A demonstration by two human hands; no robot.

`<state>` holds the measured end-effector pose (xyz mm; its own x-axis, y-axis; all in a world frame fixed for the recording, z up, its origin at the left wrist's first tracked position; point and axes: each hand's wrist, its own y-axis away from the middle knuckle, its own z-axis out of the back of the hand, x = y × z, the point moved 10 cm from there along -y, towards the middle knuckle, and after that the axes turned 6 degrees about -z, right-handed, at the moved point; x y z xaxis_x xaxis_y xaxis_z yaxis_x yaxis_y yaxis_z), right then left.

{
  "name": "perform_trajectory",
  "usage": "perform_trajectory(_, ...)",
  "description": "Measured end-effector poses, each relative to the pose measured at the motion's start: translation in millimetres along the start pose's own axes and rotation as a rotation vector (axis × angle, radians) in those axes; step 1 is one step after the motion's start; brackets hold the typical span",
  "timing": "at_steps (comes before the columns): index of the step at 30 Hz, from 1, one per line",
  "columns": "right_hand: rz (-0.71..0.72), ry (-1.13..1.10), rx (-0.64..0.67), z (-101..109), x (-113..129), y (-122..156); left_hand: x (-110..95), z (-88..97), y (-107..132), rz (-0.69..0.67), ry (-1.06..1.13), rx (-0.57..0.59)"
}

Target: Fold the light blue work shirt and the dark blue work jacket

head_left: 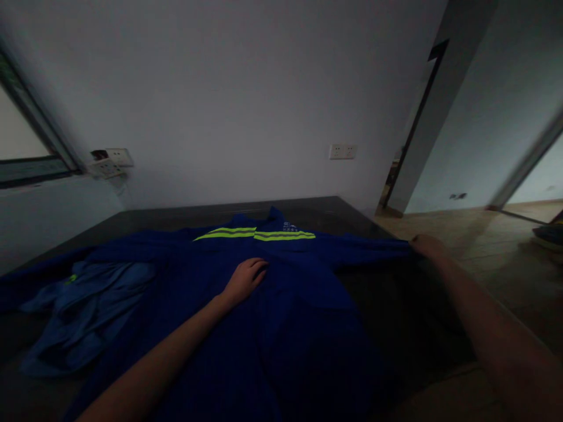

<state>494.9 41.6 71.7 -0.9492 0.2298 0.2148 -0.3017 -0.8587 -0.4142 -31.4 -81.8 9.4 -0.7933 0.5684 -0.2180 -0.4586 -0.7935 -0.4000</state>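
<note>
A deep-blue, long-sleeved cloth jacket (pixel 303 281) lies spread on a dark, smooth table (pixel 323 212), collar (pixel 275 216) toward the pale wall (pixel 229 117), long axis running away from that wall. Yellow-green-and-grey bands (pixel 284 236) cross its chest. Hands well apart, the left hand (pixel 246 278) rests loosely on the jacket's front; the right hand (pixel 424 245) grips a sleeve end (pixel 397 247).

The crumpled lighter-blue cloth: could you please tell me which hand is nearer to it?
Left. The left hand rests on the dark blue garment, right of the lighter-blue cloth; the right hand is farther right, at the end of the garment's outstretched sleeve.
</note>
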Motion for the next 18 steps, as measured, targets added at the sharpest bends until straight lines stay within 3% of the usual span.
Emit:
perform_trajectory(4,0.114,-0.014,0.096,-14,47,6,4,11.3,15,0.028,0.035,0.017)
perform_trajectory(7,0.292,-0.092,0.117,-12,117,36,17,16.1,32,0.085,-0.008,0.046)
perform_trajectory(10,0.609,-0.278,0.176,0,211,109,38,16.4,50,0.181,-0.092,0.069)
perform_trajectory(13,0.806,-0.372,0.332,-3,280,199,51,9.6,63,0.246,-0.176,0.114)
perform_trajectory(15,0.917,-0.329,0.460,-17,305,251,53,4.0,67,0.244,-0.208,0.148)
perform_trajectory(18,0.934,-0.264,0.578,-40,307,284,52,-0.8,68,0.227,-0.213,0.185)
